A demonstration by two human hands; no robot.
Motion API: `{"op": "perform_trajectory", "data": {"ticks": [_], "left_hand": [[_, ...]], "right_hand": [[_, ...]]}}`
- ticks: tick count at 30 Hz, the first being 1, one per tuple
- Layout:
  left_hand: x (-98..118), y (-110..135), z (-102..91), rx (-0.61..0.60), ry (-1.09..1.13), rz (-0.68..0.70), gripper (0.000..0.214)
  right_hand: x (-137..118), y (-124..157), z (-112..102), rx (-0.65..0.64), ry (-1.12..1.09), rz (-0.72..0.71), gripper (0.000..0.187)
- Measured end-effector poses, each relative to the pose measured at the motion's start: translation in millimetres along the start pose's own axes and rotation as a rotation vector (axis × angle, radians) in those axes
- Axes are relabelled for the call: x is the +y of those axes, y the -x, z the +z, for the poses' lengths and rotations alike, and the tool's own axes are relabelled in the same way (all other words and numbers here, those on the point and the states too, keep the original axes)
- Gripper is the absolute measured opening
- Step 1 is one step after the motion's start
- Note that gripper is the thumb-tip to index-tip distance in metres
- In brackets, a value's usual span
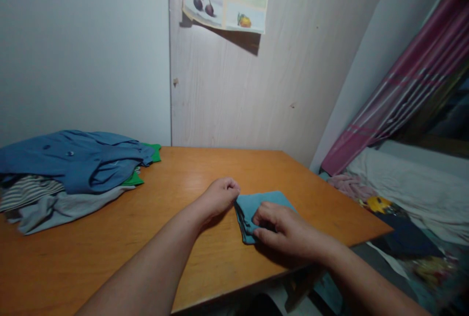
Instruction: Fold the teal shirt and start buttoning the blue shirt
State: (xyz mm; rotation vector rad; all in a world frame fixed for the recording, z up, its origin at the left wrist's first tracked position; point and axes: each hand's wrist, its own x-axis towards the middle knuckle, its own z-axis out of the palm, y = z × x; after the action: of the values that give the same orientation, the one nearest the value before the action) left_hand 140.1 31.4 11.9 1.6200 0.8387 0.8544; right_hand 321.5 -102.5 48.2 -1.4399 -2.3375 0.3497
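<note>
A teal piece of folded cloth [271, 198] lies in a thick, layered square near the right front of the table. At its far left corner, my left hand [220, 196] is closed in a pinch on the edge. My right hand [280, 225] rests over the front part of the cloth, fingers curled and thumb close to the near left edge. Its fingertips press on the fabric, and the palm hides the near right part of the cloth.
On the left of the wooden table [183, 169] lies a loose heap with a blue buttoned shirt [98, 155], a striped garment [31, 191] and a grey garment [73, 208]. Beyond the right edge, a bed with bedding [399, 184] stands under a pink curtain [388, 96].
</note>
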Motion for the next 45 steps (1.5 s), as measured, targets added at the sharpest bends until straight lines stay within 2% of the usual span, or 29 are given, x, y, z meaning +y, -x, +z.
{"op": "perform_trajectory", "data": {"ticks": [5,10,13,15,19,21,22,24,27,29,36,45], "left_hand": [[-4.2,-0.6,-2.2,0.042,-0.031,0.032,0.005],[0.8,0.7,-2.2,0.136,-0.148,0.169,0.003],[7.5,4.6,2.8,0.125,-0.220,0.268,0.009],[10.7,9.3,8.7,0.090,-0.277,0.333,0.019],[11.4,22.2,22.7,-0.047,-0.441,0.393,0.049],[10.4,28.6,27.8,-0.136,-0.554,0.383,0.060],[10.0,31.4,29.5,-0.174,-0.615,0.374,0.064],[9.4,35.8,31.2,-0.225,-0.732,0.354,0.070],[8.4,39.4,31.5,-0.265,-0.856,0.295,0.078],[7.3,40.3,31.7,-0.278,-0.885,0.263,0.082],[7.1,41.2,33.8,-0.275,-0.838,0.221,0.084],[11.6,41.4,30.6,-0.318,-0.921,0.217,0.088]], "right_hand": [[3.8,-1.0,-3.8,-0.038,-0.211,0.047,0.009],[1.9,-3.6,-2.5,-0.054,-0.191,0.039,0.014],[5.6,-3.4,0.3,-0.007,-0.225,0.039,0.019],[13.1,-3.9,0.8,0.101,-0.264,0.075,0.030],[32.9,-9.6,-4.0,0.463,-0.212,0.189,0.045],[39.7,-13.5,-6.0,0.525,-0.131,0.193,0.047],[41.9,-15.2,-5.6,0.508,-0.085,0.185,0.049],[44.6,-17.7,-1.2,0.394,0.018,0.183,0.055],[47.4,-18.0,10.9,0.175,0.154,0.251,0.069],[49.1,-16.6,18.5,0.097,0.200,0.306,0.076],[48.1,-11.5,24.8,0.100,0.225,0.332,0.077],[46.5,-13.8,25.5,0.070,0.244,0.343,0.078]]}}
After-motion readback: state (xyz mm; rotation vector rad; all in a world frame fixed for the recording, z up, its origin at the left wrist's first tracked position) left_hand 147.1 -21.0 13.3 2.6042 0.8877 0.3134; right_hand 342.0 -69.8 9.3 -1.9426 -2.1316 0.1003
